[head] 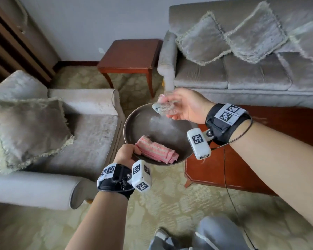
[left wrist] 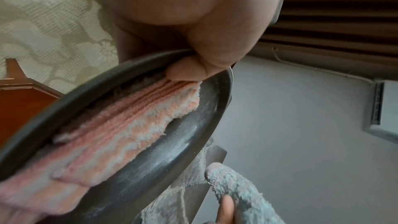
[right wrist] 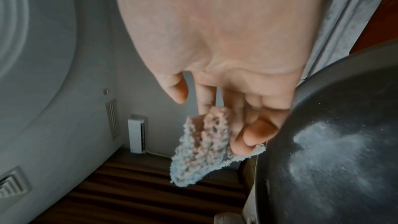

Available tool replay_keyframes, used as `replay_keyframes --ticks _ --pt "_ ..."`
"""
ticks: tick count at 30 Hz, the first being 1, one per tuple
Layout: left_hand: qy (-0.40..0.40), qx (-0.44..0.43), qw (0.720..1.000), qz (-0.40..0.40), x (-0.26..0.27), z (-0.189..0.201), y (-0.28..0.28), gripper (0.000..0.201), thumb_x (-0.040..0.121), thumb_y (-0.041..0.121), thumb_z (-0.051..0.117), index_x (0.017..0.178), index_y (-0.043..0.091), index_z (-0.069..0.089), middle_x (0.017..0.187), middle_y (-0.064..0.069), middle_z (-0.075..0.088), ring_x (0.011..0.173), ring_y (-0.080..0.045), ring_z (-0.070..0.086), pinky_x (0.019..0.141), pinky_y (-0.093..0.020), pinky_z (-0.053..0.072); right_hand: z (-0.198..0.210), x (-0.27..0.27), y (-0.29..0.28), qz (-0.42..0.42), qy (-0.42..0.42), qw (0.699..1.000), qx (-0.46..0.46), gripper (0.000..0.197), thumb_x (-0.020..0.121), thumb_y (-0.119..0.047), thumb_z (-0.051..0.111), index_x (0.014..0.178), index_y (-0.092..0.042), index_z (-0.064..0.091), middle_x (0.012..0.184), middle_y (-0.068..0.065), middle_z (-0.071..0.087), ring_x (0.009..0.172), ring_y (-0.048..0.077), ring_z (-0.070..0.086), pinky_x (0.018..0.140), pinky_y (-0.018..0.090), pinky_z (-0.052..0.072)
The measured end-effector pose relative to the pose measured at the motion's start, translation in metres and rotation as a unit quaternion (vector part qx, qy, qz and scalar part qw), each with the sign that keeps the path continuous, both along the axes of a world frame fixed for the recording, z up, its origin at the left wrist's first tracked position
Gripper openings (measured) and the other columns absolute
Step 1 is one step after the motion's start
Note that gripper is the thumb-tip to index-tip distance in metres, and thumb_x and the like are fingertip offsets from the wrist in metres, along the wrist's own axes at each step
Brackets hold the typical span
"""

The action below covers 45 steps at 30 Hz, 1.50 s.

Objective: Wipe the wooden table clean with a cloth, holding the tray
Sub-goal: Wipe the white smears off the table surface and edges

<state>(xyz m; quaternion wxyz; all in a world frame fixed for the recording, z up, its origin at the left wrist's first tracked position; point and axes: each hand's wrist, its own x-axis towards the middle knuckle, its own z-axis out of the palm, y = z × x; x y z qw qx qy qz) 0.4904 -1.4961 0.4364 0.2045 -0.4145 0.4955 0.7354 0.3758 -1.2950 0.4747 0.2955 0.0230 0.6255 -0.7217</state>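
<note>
A round dark tray (head: 134,120) is held in the air by my left hand (head: 126,153), which grips its near rim with the thumb (left wrist: 185,72) inside. A folded pink striped cloth (head: 156,152) lies in the tray by that thumb. White dust (head: 165,120) covers the tray's far side. My right hand (head: 181,107) is over the tray's far rim and holds a small dusty cloth (head: 163,106) in its curled fingers. In the right wrist view that cloth (right wrist: 201,147) hangs from the fingers beside the tray (right wrist: 336,142). The wooden table (head: 260,156) stands low on the right.
A grey sofa (head: 251,73) with cushions stands behind the table. A grey armchair (head: 52,132) is on the left. A small wooden side table (head: 132,55) sits in the corner. Patterned carpet (head: 161,204) covers the floor. My knees (head: 215,233) show at the bottom.
</note>
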Motion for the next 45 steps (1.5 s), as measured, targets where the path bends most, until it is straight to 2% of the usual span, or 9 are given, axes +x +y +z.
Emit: replay_keyframes --ticks 7,13,19,25,27,33,37,41,45 --pt "0.015 0.026 0.994 -0.106 -0.069 -0.016 0.009 0.017 0.061 -0.005 0.029 0.067 0.006 0.038 0.044 -0.011 0.053 0.035 -0.025 0.058 0.047 -0.03 0.049 -0.033 -0.03 0.013 -0.139 0.065 0.985 0.082 0.014 0.088 -0.017 0.072 0.077 -0.021 0.064 0.074 0.0 0.065 0.06 0.012 0.057 0.053 0.025 0.041" --pt "-0.014 0.03 0.983 -0.18 -0.142 -0.055 0.01 0.034 0.062 -0.004 0.033 0.091 0.001 0.05 0.077 -0.018 0.065 0.065 -0.034 0.069 0.059 -0.035 0.057 -0.059 -0.069 0.041 -0.215 0.033 0.973 0.072 0.057 0.078 -0.004 0.079 0.13 -0.013 0.057 0.107 0.007 0.072 0.092 0.023 0.073 0.08 0.043 0.06" --pt "-0.028 0.075 0.973 -0.218 -0.196 -0.065 0.031 0.036 0.066 -0.004 0.027 0.092 -0.002 0.052 0.075 -0.021 0.069 0.061 -0.034 0.071 0.054 -0.036 0.056 -0.063 -0.099 0.075 -0.234 0.021 0.971 0.052 0.041 0.084 0.004 0.068 0.122 -0.008 0.062 0.11 0.014 0.072 0.098 0.027 0.071 0.08 0.041 0.058" --pt "-0.043 0.08 0.97 -0.227 -0.236 -0.072 0.061 0.029 0.065 -0.005 0.026 0.083 -0.002 0.048 0.059 -0.019 0.066 0.046 -0.033 0.066 0.035 -0.037 0.052 -0.085 -0.123 0.103 -0.293 0.006 0.954 0.06 0.016 0.087 0.008 0.058 0.1 0.0 0.055 0.055 0.002 0.062 0.049 0.014 0.059 0.051 0.022 0.046" --pt "-0.041 0.084 0.97 -0.226 -0.252 -0.08 0.071 0.029 0.062 -0.005 0.026 0.08 -0.002 0.049 0.057 -0.017 0.067 0.043 -0.031 0.066 0.033 -0.033 0.05 -0.095 -0.129 0.109 -0.324 -0.013 0.945 0.039 0.025 0.079 0.007 0.06 0.102 0.0 0.052 0.061 0.012 0.058 0.055 0.024 0.056 0.06 0.027 0.045" --pt "-0.026 0.045 0.959 -0.279 -0.309 -0.129 0.099 0.024 0.059 -0.004 0.03 0.075 0.007 0.045 0.061 -0.007 0.066 0.043 -0.02 0.065 0.039 -0.02 0.049 -0.145 -0.135 0.139 -0.448 -0.066 0.891 -0.045 0.032 0.086 0.015 0.039 0.105 -0.003 0.057 0.09 0.014 0.067 0.08 0.023 0.068 0.072 0.035 0.055" --pt "-0.023 0.02 0.945 -0.327 -0.343 -0.17 0.121 0.02 0.068 -0.006 0.03 0.071 0.011 0.041 0.057 -0.002 0.059 0.042 -0.019 0.058 0.043 -0.014 0.048 -0.18 -0.132 0.159 -0.513 -0.086 0.852 -0.054 0.038 0.078 0.003 0.049 0.115 0.001 0.052 0.088 0.014 0.054 0.071 0.018 0.06 0.063 0.029 0.047" --pt "0.0 0.014 0.941 -0.339 -0.358 -0.214 0.154 0.024 0.06 -0.005 0.033 0.071 0.015 0.04 0.049 0.003 0.052 0.039 -0.015 0.05 0.075 -0.007 0.047 -0.235 -0.126 0.185 -0.583 -0.107 0.796 -0.125 0.041 0.085 -0.01 0.054 0.125 -0.001 0.058 0.102 0.013 0.063 0.088 0.024 0.063 0.077 0.033 0.05" --pt "-0.021 -0.002 0.935 -0.354 -0.375 -0.277 0.179 0.025 0.056 -0.002 0.037 0.069 0.019 0.032 0.053 0.006 0.042 0.035 -0.011 0.044 0.042 -0.012 0.04 -0.297 -0.108 0.218 -0.635 -0.125 0.752 -0.127 0.034 0.095 -0.022 0.06 0.124 -0.004 0.061 0.103 0.007 0.069 0.086 0.017 0.067 0.075 0.029 0.054"
